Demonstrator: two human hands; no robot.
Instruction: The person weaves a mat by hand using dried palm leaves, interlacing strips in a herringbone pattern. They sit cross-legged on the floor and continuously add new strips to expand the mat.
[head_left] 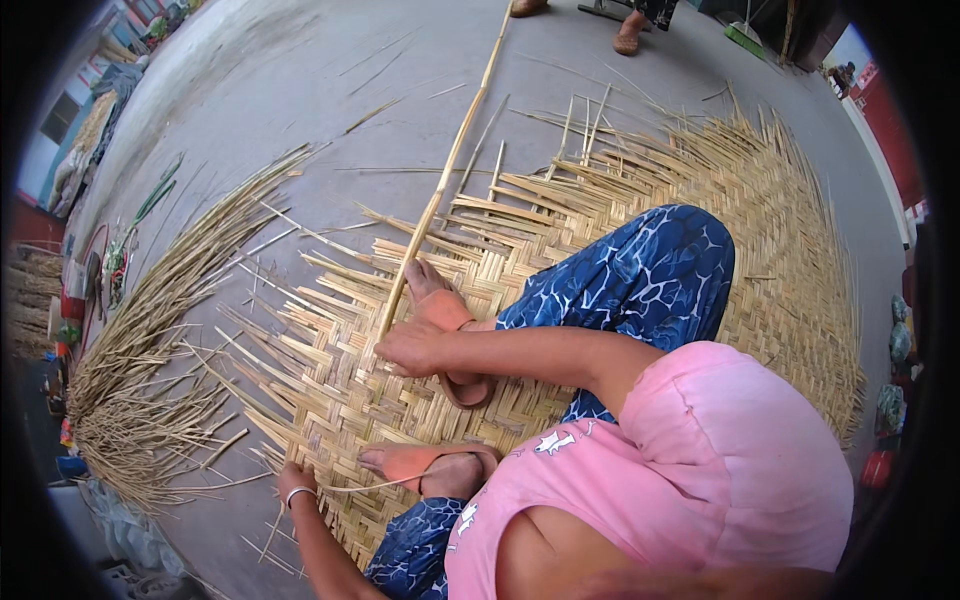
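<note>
Under my feet lies a large woven mat (790, 290) of pale flat reed strips in a zigzag pattern, with loose strip ends along its left and far edges. My right hand (408, 348) is closed around the near end of a long reed strip (452, 160), which runs away across the mat and over the floor. Farther left and nearer, my left hand (298, 478), with a bracelet at the wrist, pinches at strip ends on the mat's left edge. From there a thin strip (370, 488) curves toward my left sandal (425, 462). Its exact hold is partly hidden.
A big bundle of loose reeds (170, 320) is spread on the grey concrete floor (300, 70) at the left. Another person's foot (628, 38) stands at the far side, near a green broom (745, 38). My right sandal (466, 390) also rests on the mat.
</note>
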